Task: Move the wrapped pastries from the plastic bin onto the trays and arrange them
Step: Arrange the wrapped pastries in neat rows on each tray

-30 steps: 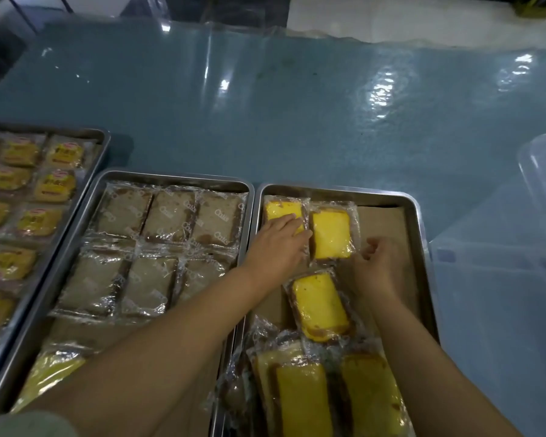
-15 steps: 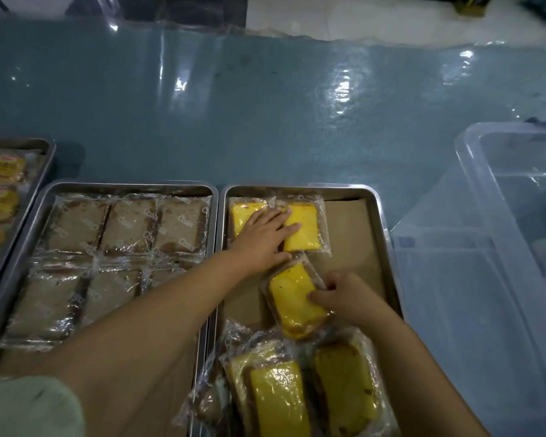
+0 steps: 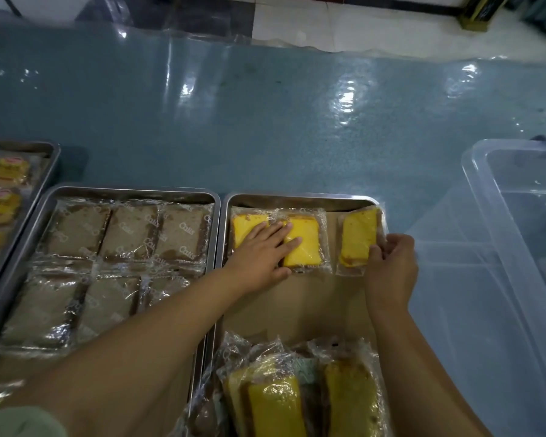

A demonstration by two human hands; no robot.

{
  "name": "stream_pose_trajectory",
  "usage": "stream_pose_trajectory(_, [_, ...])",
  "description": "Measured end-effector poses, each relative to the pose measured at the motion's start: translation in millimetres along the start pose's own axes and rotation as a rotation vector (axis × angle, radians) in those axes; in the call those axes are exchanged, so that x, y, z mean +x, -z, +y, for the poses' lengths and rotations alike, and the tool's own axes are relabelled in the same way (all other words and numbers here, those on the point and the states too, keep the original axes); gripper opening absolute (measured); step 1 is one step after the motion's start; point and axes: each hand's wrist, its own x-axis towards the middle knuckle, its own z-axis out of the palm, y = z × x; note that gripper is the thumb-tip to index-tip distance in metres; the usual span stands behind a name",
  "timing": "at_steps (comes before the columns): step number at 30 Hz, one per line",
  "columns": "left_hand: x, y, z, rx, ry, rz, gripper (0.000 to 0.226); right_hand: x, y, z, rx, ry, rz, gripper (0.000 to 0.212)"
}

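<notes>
Your left hand lies flat across two yellow cakes; your right hand pinches a third tilted on the tray's right rim. Released there, it may slide off.

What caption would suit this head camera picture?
Left hand steadies two yellow wrapped cakes while right hand sets a third cake on the tray.
</notes>
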Motion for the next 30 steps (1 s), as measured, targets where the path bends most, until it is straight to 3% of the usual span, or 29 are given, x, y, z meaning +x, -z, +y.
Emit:
stream_pose_trajectory(5, [0, -2, -1, -0.006, -0.003, 0.002, 0.066, -12, -3, 18, -0.390, 0.311, -0.078, 0.053])
stream_pose_trajectory(10, [2, -3, -2, -0.017, -0.003, 0.000, 0.064, -22, -17, 38, -0.552, 0.252, -0.359, 0.062])
stream_pose_trajectory(15, [2, -5, -3, -0.049, 0.002, 0.000, 0.064, -17, -22, 42, -0.485, 0.229, -0.364, 0.070])
stream_pose_trajectory(19, [1, -1, -2, -0.094, 0.013, -0.019, 0.069, -9, -20, 38, -0.439, 0.249, -0.365, 0.067])
stream_pose_trajectory(22, [-10, 5, 1, -0.170, 0.113, 0.074, 0.074, -11, -18, 34, -0.447, 0.223, -0.365, 0.063])
stream_pose_trajectory(26, [-35, 8, 7, -0.093, 0.244, 0.224, 0.057, -31, -17, 21, -0.400, 0.329, -0.358, 0.045])
stream_pose_trajectory(28, [-45, 8, 6, -0.066, 0.280, 0.233, 0.049, -42, -17, 18, -0.479, 0.435, -0.366, 0.042])
stream_pose_trajectory(30, [-54, 7, 5, -0.060, 0.279, 0.200, 0.047, -49, -18, 16, -0.481, 0.400, -0.386, 0.044])
